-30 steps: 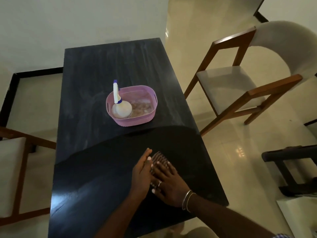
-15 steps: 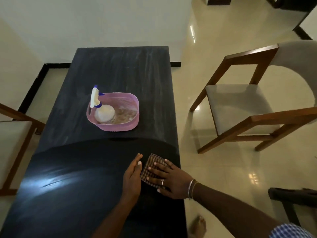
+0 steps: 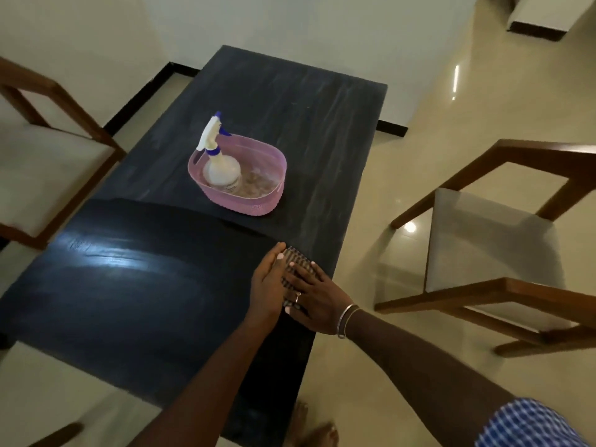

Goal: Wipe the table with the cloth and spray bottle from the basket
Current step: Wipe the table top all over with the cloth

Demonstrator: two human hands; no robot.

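A folded checked cloth [image 3: 295,262] lies on the black table [image 3: 151,285] near its right edge. My right hand [image 3: 314,296] presses flat on top of the cloth, fingers spread. Standing on edge against the cloth's left side is my left hand [image 3: 267,283], fingers straight and together. A white spray bottle [image 3: 219,162] with a blue-tipped nozzle stands in the pink basket [image 3: 258,206] at the middle of the table. The near half of the table looks dark and glossy; the far half is dull and streaked.
A wooden chair with a pale seat [image 3: 490,253] stands right of the table, close to its edge. Another chair [image 3: 48,175] is on the left. My bare foot [image 3: 317,429] shows on the tiled floor below the table's near corner.
The camera has swung, so the table now appears at an angle. Both hands stay together on the cloth near the right edge; the basket and bottle have not moved.
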